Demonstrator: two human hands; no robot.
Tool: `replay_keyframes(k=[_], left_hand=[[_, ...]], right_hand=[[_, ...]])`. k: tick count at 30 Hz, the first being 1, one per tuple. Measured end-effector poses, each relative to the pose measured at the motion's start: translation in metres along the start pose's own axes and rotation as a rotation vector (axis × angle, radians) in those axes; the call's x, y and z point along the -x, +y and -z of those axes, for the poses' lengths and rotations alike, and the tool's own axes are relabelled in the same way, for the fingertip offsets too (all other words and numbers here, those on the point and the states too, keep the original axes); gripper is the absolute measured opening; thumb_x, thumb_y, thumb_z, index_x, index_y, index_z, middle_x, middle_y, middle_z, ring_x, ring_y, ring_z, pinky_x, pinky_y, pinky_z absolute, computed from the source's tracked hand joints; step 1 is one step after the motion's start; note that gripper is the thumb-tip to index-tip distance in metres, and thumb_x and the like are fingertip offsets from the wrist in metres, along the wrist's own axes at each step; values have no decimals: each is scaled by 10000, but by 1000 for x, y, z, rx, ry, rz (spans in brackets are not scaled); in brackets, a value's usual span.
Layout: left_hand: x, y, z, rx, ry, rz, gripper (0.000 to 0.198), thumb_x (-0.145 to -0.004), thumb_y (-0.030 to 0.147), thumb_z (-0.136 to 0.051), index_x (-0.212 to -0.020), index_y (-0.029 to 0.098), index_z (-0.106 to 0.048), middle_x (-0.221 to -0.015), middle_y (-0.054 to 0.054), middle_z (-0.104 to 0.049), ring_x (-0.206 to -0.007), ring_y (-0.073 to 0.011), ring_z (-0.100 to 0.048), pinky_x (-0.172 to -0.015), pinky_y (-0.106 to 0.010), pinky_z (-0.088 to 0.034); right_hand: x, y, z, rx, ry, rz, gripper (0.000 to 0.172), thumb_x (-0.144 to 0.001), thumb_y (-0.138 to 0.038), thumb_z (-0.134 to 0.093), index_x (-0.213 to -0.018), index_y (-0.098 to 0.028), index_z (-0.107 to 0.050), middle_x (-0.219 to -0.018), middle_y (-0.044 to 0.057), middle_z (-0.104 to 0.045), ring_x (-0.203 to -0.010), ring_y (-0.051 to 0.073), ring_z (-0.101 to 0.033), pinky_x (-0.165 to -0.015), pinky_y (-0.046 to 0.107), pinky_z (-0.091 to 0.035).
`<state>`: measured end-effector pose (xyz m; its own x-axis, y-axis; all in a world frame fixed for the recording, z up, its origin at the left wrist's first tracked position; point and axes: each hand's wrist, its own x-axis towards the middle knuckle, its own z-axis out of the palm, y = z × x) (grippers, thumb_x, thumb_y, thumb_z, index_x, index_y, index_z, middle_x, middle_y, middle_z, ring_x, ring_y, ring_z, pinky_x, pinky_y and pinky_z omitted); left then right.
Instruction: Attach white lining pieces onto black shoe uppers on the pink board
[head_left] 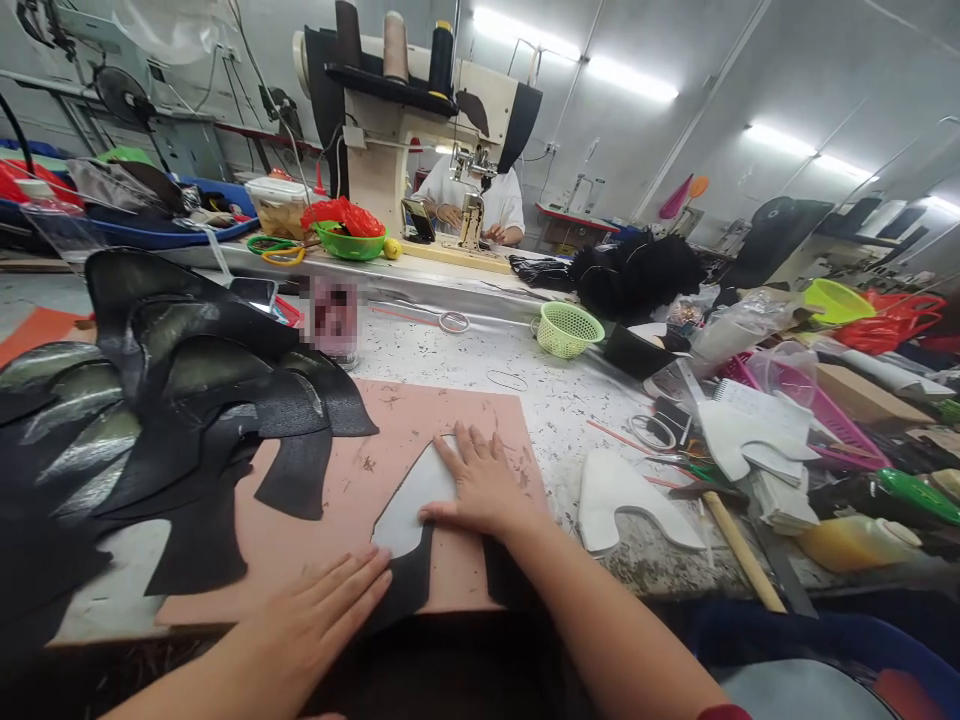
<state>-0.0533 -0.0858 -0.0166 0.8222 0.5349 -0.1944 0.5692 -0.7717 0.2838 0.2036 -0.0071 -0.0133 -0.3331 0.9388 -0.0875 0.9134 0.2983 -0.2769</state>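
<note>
A pale grey-white flat piece (pixel 415 515) lies on a black curved leather-like piece (pixel 409 585), whose two ends show at the edge nearest me. My right hand (pixel 484 485) is spread flat over the pale piece's right side and hides that part. At the lower left corner, my left hand (pixel 330 610) lies flat, its fingertips on the pale piece and the black one. Both hands are open and grip nothing. Beneath is a pinkish-tan board (pixel 300 560). A pile of black curved pieces (pixel 202 400), some with shiny patches, overlaps the board's left side.
On the right lie a white curved piece (pixel 626 500), a wooden-handled hammer (pixel 742 550) and a yellowish bottle (pixel 859 542). A light-green basket (pixel 570 330) stands farther back. Beyond it, a person in white (pixel 510 205) sits behind a sewing machine (pixel 375 150).
</note>
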Motion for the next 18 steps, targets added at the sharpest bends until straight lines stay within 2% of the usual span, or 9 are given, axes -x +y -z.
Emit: replay_keyframes(k=[2, 4, 5, 7, 8, 10, 12, 18], left_hand=[[9, 6, -17, -69, 97, 48, 876, -669, 391, -643, -1376, 281, -138, -1409, -74, -278, -1243, -285, -343, -1010, -404, -314], [12, 11, -31, -151, 224, 106, 826, -659, 350, -651, -1365, 273, -229, -1374, -68, -366, -1220, -271, -380, -1013, -385, -312], [12, 13, -36, -191, 283, 126, 801, -655, 334, -652, -1355, 265, -269, -1351, -63, -407, -1212, -264, -391, -1014, -378, -308], [11, 16, -42, -256, 363, 126, 753, -660, 332, -644, -1334, 247, -320, -1308, -57, -465, -1190, -247, -411, -1014, -367, -301], [11, 17, -43, -276, 386, 118, 730, -669, 351, -634, -1325, 239, -336, -1287, -55, -486, -1174, -239, -424, -1013, -365, -298], [10, 18, -44, -297, 419, 107, 690, -694, 414, -601, -1312, 224, -358, -1251, -55, -518, -1141, -231, -446, -1010, -362, -291], [9, 18, -46, -310, 451, 95, 660, -724, 456, -559, -1308, 218, -362, -1230, -52, -533, -1128, -224, -452, -1008, -351, -279], [8, 14, -51, -298, 588, 49, 572, -809, 473, -444, -1317, 227, -344, -1198, -26, -560, -1123, -195, -453, -1022, -317, -204]], right_hand=[[3, -7, 2, 23, 32, -15, 941, -610, -720, -510, -1367, -221, -255, -1437, 183, -174, -1290, 424, -91, -996, 602, -31], [9, -21, 1, 30, 114, 17, 871, -645, -671, -528, -1350, -211, -300, -1412, 188, -237, -1278, 423, -145, -990, 601, -67], [13, -30, -1, 17, 152, 55, 776, -693, -613, -527, -1325, -203, -344, -1382, 181, -301, -1262, 391, -217, -995, 568, -123], [21, -49, -7, -47, 162, 130, 474, -786, -437, -504, -1196, -200, -484, -1240, 128, -478, -1146, 277, -413, -950, 428, -298], [25, -58, -10, -87, 135, 140, 321, -806, -351, -489, -1088, -209, -547, -1137, 87, -547, -1048, 220, -487, -866, 345, -376], [30, -74, -14, -150, 58, 109, 139, -797, -249, -479, -874, -227, -593, -947, 16, -600, -879, 154, -548, -663, 244, -417], [32, -83, -13, -177, 13, 64, 88, -773, -221, -497, -764, -233, -584, -868, -16, -601, -808, 132, -557, -571, 217, -383], [29, -92, -5, -211, -30, 36, 79, -725, -170, -536, -669, -214, -569, -812, -33, -603, -749, 105, -547, -561, 203, -339]])
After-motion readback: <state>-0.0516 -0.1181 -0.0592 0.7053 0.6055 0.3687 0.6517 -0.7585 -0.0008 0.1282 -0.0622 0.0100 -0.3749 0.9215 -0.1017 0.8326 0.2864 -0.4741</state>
